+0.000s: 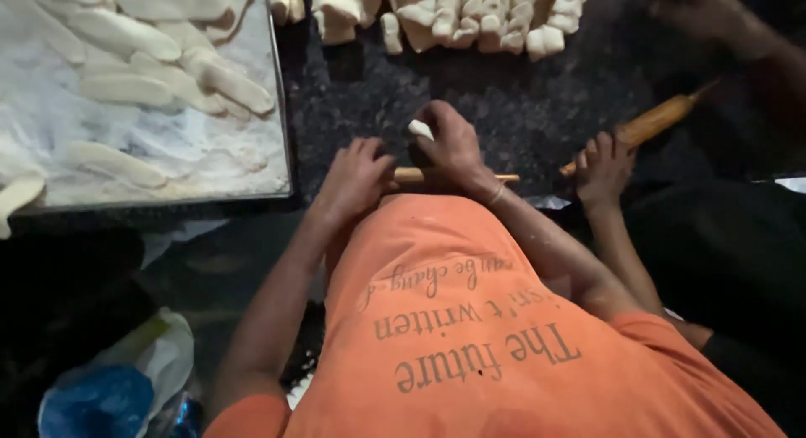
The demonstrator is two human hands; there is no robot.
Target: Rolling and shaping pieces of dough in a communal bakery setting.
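Note:
My right hand (452,146) is closed around a small white piece of dough (420,129) over the dark stone counter (361,94). Just to its left, my left hand (357,176) has its fingers curled over the end of a thin wooden rolling pin (411,175). The pin lies across the counter under both hands, and its far end sticks out to the right. My orange shirt (470,320) fills the lower middle of the view.
A floured metal tray (284,110) at the left holds several long dough shapes. Cut dough pieces (470,18) are heaped at the top centre. Another person's hand (604,165) rests on a thicker rolling pin (651,121) at the right. A blue plastic bag (101,396) lies at the bottom left.

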